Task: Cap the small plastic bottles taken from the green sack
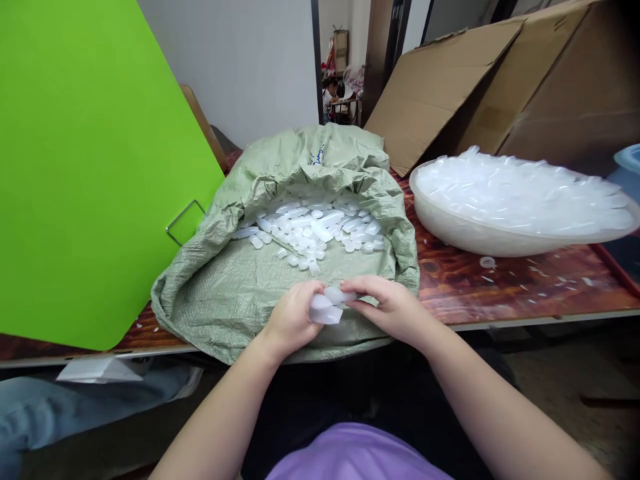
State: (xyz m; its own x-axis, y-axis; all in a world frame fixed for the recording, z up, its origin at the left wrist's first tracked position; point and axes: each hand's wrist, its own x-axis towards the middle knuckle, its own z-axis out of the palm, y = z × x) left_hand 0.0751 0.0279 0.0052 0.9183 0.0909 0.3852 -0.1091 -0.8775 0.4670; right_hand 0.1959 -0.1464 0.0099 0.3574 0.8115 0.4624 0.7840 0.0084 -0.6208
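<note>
My left hand (293, 315) and my right hand (387, 308) meet over the near rim of a green woven sack (225, 287). Both hands are closed on small translucent white plastic pieces (327, 305), pinched between the fingertips of each hand. Inside the open sack lies a heap of several similar white plastic pieces (315, 230). The sack sits on a reddish-brown wooden table (525, 280).
A large white basin (480, 233) piled with white plastic pieces stands at the right on the table. A bright green board (85, 167) leans at the left. Flattened cardboard boxes (500, 87) stand behind. Small white scraps (487, 262) lie scattered on the table. A blue container (629, 163) is at far right.
</note>
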